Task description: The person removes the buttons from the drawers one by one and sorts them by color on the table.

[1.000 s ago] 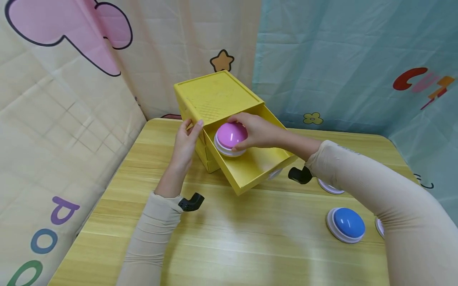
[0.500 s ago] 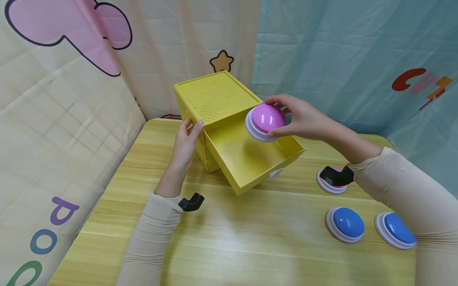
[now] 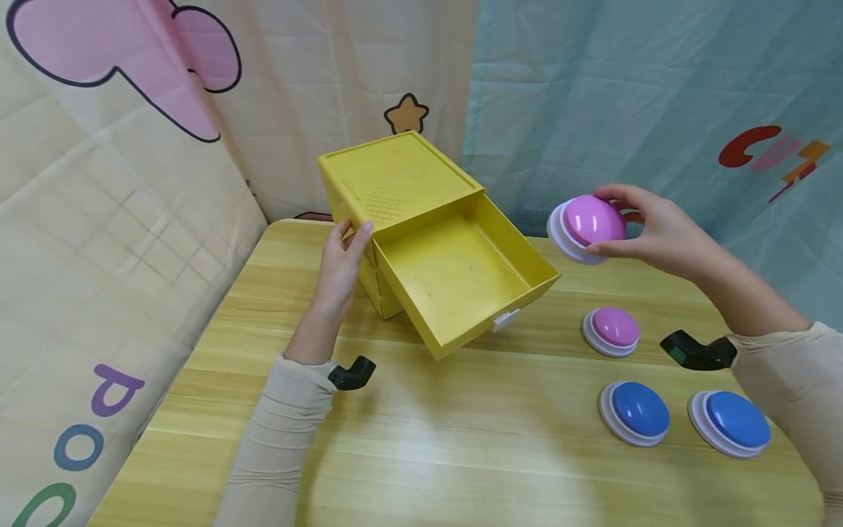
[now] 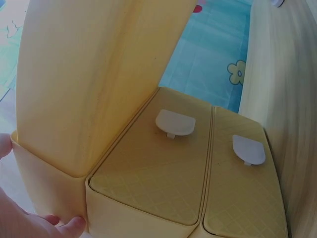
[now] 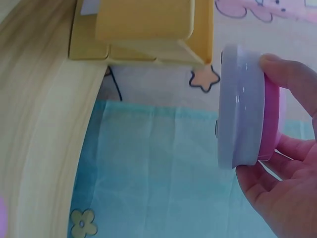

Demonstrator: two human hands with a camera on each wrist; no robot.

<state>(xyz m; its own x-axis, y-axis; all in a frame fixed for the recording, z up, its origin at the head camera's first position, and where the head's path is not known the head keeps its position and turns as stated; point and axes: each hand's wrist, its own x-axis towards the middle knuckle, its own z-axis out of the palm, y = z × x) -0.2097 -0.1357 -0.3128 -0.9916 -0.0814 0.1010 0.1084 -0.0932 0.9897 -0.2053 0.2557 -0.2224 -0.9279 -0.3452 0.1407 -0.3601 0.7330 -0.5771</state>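
My right hand [image 3: 665,227] grips a pink buzzer button [image 3: 593,219] by its white base, thumb on one side and fingers on the other. The button is in the air, tilted, to the right of the yellow drawer cabinet [image 3: 402,176]. In the right wrist view the button [image 5: 242,109] is seen edge-on. My left hand [image 3: 339,267] holds the cabinet's near left corner, steadying it. The top drawer [image 3: 461,271] is pulled out, with nothing inside. In the left wrist view, fingertips [image 4: 74,225] press the cabinet's side beside two closed lower drawers [image 4: 148,163].
Another pink buzzer button [image 3: 615,327] lies on the wooden table [image 3: 421,454], right of the drawer. Nearer the front right are two blue buzzer buttons, one [image 3: 639,411] left of the other [image 3: 734,421]. Printed curtains [image 3: 593,110] hang behind and to the left.
My right hand has lifted the pink buzzer button out of the open drawer and carried it right, beyond the drawer's edge. The left hand stays on the cabinet's corner.
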